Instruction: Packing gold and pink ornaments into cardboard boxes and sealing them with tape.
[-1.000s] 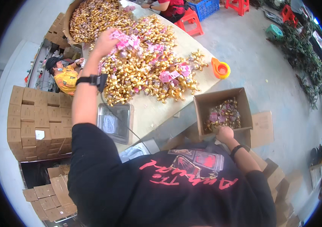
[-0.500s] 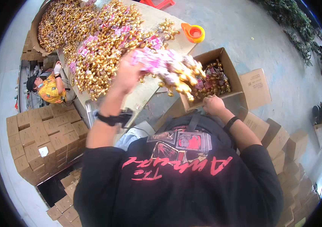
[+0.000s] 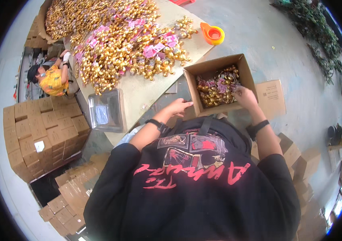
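An open cardboard box (image 3: 248,70) stands in front of me, partly filled with gold ball clusters (image 3: 218,86) that carry pink tags. Over its right side is my right hand (image 3: 245,97), fingers curled down at the edge of the clusters. What those fingers hold, if anything, is hidden. My left hand (image 3: 180,107) is at the box's near left corner, its index finger stretched toward the wall and nothing in it. Beyond it, a large heap of gold ball clusters (image 3: 126,52) with pink tags covers much of the table (image 3: 145,94).
On the table are a clear tray (image 3: 122,116) and, at its far right corner, an orange and yellow tape dispenser (image 3: 212,34). Stacked cartons (image 3: 46,132) stand at left, near a person in a yellow shirt (image 3: 54,80). A box flap (image 3: 271,96) extends to the right.
My left hand came from the heap to the box's left side and let go of its bunch of gold clusters. My right hand moved from the near rim to inside the right side.
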`<action>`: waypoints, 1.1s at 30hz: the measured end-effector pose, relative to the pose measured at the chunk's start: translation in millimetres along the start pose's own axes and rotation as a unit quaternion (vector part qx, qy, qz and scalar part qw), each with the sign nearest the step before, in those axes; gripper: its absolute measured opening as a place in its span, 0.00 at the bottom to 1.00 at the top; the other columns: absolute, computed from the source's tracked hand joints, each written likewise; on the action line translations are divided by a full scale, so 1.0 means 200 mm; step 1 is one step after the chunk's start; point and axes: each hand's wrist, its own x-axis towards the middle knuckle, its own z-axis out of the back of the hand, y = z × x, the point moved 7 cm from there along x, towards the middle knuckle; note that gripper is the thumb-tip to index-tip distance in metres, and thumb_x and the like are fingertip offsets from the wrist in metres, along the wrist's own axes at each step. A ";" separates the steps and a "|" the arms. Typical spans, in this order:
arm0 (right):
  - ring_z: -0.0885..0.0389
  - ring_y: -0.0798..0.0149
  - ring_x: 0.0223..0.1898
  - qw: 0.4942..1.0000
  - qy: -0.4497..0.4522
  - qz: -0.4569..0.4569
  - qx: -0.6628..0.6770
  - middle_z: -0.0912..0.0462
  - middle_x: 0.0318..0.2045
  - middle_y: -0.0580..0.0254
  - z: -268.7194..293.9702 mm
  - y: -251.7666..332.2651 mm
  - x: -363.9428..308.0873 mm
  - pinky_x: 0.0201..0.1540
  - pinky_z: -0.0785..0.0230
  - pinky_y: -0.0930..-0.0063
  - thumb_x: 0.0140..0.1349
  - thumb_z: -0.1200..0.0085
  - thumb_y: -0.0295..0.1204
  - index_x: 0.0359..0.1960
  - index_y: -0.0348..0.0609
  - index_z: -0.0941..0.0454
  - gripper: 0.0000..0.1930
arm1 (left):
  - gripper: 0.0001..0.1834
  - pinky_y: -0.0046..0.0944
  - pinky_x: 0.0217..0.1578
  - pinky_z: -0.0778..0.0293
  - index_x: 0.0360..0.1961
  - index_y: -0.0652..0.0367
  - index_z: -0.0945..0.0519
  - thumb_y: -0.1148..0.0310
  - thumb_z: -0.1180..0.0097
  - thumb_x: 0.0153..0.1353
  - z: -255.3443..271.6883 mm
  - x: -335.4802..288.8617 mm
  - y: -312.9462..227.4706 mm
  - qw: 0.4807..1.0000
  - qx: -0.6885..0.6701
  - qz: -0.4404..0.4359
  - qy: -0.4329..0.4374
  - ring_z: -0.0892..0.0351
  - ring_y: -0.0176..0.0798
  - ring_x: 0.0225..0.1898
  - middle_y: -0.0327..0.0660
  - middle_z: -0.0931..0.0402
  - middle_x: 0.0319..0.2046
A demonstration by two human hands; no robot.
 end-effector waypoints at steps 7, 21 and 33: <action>0.20 0.42 0.50 0.961 0.195 -0.087 -0.179 0.19 0.47 0.40 -0.36 -0.44 0.35 0.53 0.27 0.56 0.56 0.46 0.46 0.41 0.37 0.17 0.23 | 0.21 0.53 0.37 0.23 0.28 0.73 0.19 0.60 0.49 0.55 -0.26 0.03 -0.09 0.923 0.287 -0.186 -0.174 0.19 0.65 0.34 0.68 0.23 0.30; 0.25 0.45 0.58 0.928 0.294 0.099 0.206 0.24 0.58 0.47 -1.16 0.04 0.05 0.61 0.33 0.60 0.56 0.43 0.58 0.57 0.39 0.24 0.37 | 0.18 0.54 0.37 0.25 0.28 0.73 0.21 0.63 0.51 0.57 -0.45 -0.29 0.47 0.992 -0.018 -0.048 -0.115 0.19 0.62 0.33 0.64 0.22 0.27; 0.17 0.44 0.43 0.967 0.198 0.149 -0.053 0.16 0.39 0.40 -0.25 0.18 -0.24 0.48 0.26 0.55 0.56 0.42 0.53 0.48 0.35 0.22 0.31 | 0.17 0.53 0.34 0.24 0.27 0.64 0.22 0.60 0.53 0.61 -0.08 -0.37 0.44 0.947 0.203 -0.095 -0.232 0.18 0.56 0.29 0.53 0.20 0.23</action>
